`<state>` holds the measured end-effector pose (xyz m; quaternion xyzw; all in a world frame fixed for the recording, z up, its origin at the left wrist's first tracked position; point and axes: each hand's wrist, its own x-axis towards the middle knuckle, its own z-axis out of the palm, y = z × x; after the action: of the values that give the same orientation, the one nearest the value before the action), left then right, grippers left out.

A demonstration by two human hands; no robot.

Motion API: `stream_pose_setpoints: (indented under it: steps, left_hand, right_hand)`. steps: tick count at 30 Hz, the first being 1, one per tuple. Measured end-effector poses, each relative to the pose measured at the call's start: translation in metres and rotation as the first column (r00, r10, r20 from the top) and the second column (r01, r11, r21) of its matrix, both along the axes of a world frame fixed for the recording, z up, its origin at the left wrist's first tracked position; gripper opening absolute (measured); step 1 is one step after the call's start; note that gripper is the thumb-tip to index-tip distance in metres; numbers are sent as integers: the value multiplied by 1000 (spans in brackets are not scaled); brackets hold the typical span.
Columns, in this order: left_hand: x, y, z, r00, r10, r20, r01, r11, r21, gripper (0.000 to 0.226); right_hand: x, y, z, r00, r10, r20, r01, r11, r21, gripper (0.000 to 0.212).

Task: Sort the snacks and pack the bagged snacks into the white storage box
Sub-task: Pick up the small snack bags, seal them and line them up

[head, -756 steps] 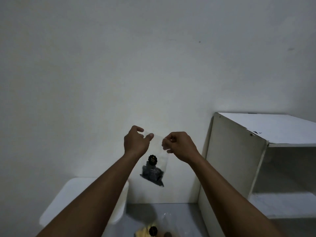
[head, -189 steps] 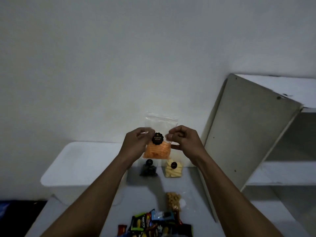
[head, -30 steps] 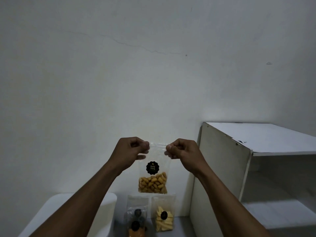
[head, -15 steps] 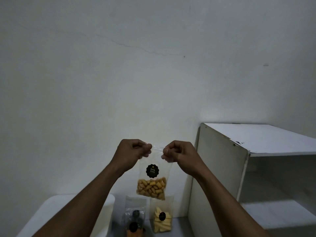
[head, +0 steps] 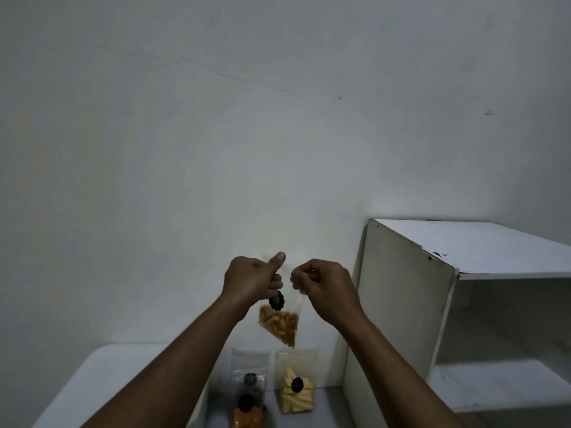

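White storage box [head: 117, 375] sits lower left. The left hand [head: 251, 281] has its grip pinched on the top of a clear bag of golden snacks [head: 279, 324]. The bag hangs tilted above an upright bag of yellow sticks [head: 296, 387]. The right hand [head: 324, 287] seems to pinch the other top corner.

The clear top of the bag of golden snacks [head: 279, 324] is nearly lost against the wall [head: 185, 149], its upper corners hidden in the pinching left hand [head: 251, 281] and right hand [head: 324, 287]. Lettering on its black sticker [head: 277, 301] is too small to read. The bottom edge cuts off the orange snack bag [head: 247, 417] and white storage box [head: 102, 375]; the right edge, the shelf unit [head: 401, 304]
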<state>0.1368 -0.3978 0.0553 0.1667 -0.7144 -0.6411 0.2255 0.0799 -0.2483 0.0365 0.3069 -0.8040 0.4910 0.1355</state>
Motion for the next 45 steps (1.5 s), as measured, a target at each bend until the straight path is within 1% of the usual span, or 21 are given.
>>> stream_pose_setpoints:
  steps: [1,3,6,8,10,12,14,16,18,20,25,29,32,33,36,37,39,42,45]
  left_hand:
    - [0,0,0,999,-54,-5,54,996,75,38]
    - [0,-1,-1,993,-114,-18,115,982,150,28]
    - [-1,-3,-4,990,-143,-10,143,975,169,17]
    - [-1,-3,-5,991,-133,4,131,980,151,15]
    - [-2,-4,-6,992,-125,12,122,985,118,15]
    - [-2,-5,-8,989,-148,14,147,987,64,14]
    - [-1,-7,-11,982,-187,22,187,982,7,14]
    - [-2,-8,-13,978,-206,33,207,978,-33,13]
    - [-2,-9,-14,974,-224,42,226,973,-54,13]
    - [-1,-11,-15,968,-245,53,248,968,-45,14]
    - [6,-15,-20,948,-310,64,308,950,47,16]
    - [8,-17,-25,955,-287,70,279,955,104,17]
    - [9,-20,-27,961,-269,63,266,962,52,26]
    - [10,-20,-29,959,-276,62,275,961,34,25]
    - [11,-25,-34,956,-283,70,282,959,29,11]
    - [11,-26,-35,956,-283,76,281,959,35,10]
    - [11,-27,-39,955,-288,74,281,955,89,11]
    - [11,-27,-47,950,-308,52,293,937,193,13]
    - [10,-30,-55,929,-366,46,346,908,236,18]
  right_hand:
    - [1,-1,-2,999,-4,-36,5,1000,27,11]
    - [2,-3,-5,996,-9,-92,15,998,65,10]
    - [0,0,-9,991,-5,-134,18,995,101,9]
    - [1,0,-12,988,10,-154,11,991,136,10]
    - [1,0,-12,995,23,-96,-10,991,135,13]
    - [3,0,-10,996,52,77,-56,997,59,25]
    - [3,-1,-5,958,118,262,-100,992,-78,31]
    - [3,0,-1,908,180,377,-113,975,-194,23]
    - [6,1,3,870,216,443,-117,963,-241,15]
    - [10,1,5,856,223,466,-125,965,-233,15]
    - [12,-3,3,840,216,497,-125,970,-210,15]
    - [14,-8,0,879,164,448,-116,984,-134,14]
    - [17,-12,-5,905,129,406,-103,991,-86,16]
    - [18,-12,-7,910,116,399,-93,993,-77,16]
    - [22,-13,-12,915,87,393,-70,996,-57,15]
    - [25,-13,-14,915,83,395,-68,996,-52,15]
    - [29,-14,-17,906,88,415,-63,995,-72,14]
    - [33,-13,-21,873,112,475,-40,986,-159,16]
    - [36,-12,-26,831,144,538,-21,973,-228,18]
